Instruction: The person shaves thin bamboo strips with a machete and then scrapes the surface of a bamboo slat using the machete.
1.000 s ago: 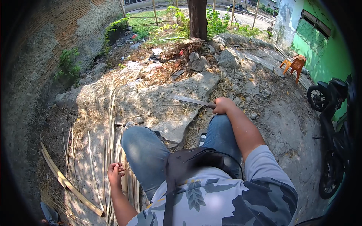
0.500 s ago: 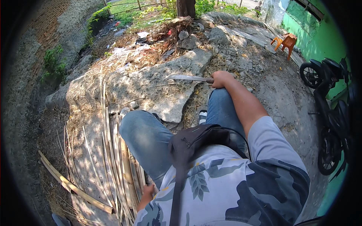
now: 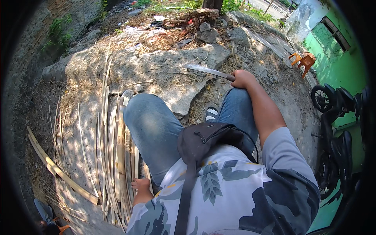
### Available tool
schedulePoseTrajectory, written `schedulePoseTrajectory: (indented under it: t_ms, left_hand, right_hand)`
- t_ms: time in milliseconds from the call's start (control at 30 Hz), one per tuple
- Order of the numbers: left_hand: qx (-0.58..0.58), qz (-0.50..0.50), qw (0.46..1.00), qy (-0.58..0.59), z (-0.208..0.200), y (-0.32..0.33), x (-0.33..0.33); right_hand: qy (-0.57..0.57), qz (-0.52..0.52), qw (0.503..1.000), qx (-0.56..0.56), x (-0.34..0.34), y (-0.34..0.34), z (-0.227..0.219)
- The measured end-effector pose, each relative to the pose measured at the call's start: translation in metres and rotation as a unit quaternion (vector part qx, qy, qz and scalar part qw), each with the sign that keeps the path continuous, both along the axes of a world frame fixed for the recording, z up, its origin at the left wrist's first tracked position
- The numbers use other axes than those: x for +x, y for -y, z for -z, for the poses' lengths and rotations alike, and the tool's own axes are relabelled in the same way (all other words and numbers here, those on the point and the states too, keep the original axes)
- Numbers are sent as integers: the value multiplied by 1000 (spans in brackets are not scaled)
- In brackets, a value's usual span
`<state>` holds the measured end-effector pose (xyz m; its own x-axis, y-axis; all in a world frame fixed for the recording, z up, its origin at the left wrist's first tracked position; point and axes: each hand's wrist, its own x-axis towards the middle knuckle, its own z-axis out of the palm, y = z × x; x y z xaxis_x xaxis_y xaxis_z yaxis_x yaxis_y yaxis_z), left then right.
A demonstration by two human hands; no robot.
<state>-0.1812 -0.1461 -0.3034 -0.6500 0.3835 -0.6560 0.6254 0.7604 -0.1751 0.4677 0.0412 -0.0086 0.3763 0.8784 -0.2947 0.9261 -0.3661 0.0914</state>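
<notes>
Bamboo strips (image 3: pixel 120 154) on ground (image 3: pixel 87 124), machete (image 3: pixel 211 71) tip-left

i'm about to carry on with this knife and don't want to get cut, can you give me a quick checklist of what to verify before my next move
1. Knife held by its handle: ok, the right hand is closed round it near the right knee.
2. Blade away from the left hand: ok, it is out ahead of the knees; that hand is down beside the left thigh.
3. Left hand gripping a strip: cannot tell, it is by the bamboo strips but its grip is unclear.
4. Strips in one tidy bundle: not ok, several lie spread out.
5. Edge sharp: cannot tell from here.
</notes>
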Motion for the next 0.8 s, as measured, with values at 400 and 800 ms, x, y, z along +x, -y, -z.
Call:
schedulePoseTrajectory:
  t_ms: [400, 800]
  left_hand:
    - [-32, -14, 998, -58, 26, -16, -34]
    - [9, -6, 1000, -21, 12, -16, -53]
  right_hand:
    - [14, 10, 999, -27, -11, 1, -10]
    - [7, 27, 999, -32, -6, 0, 0]
